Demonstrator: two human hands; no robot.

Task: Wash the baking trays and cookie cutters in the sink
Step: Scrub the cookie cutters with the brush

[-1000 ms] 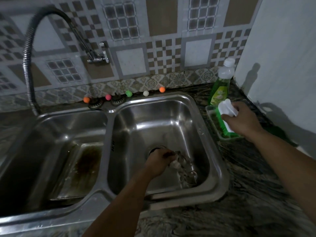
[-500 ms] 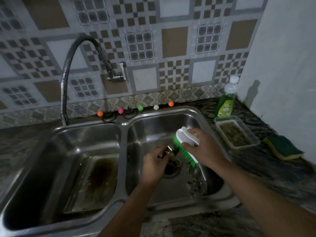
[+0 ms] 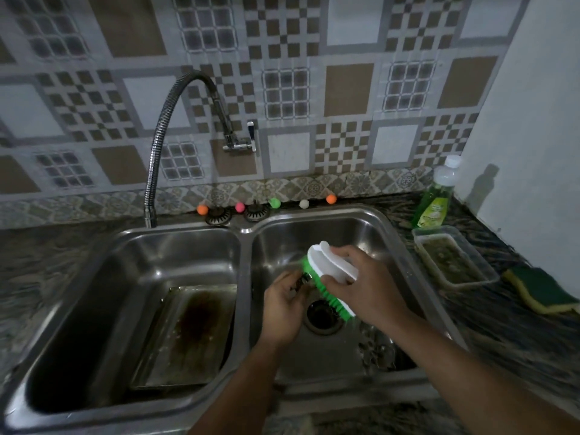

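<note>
Over the right basin of the steel double sink [image 3: 405, 246], my left hand [image 3: 282, 309] grips a small metal cookie cutter [image 3: 303, 279], mostly hidden by my fingers. My right hand [image 3: 364, 287] holds a white scrubbing brush with green bristles [image 3: 329, 271], its bristles pressed against the cutter. More metal cookie cutters [image 3: 376, 350] lie on the right basin's floor near the drain [image 3: 323, 317]. A dirty baking tray [image 3: 188, 334] with a brown stain lies in the left basin.
A flexible tap [image 3: 163, 130] arcs over the left basin. A green dish-soap bottle [image 3: 436, 199], a clear tub of murky liquid [image 3: 452, 259] and a green-yellow sponge [image 3: 539, 290] sit on the dark counter at right. Small coloured balls [image 3: 274, 203] line the sink's back edge.
My right hand brought the brush from the tub at right to the sink. My left hand lifted a cutter off the basin floor up to the bristles.
</note>
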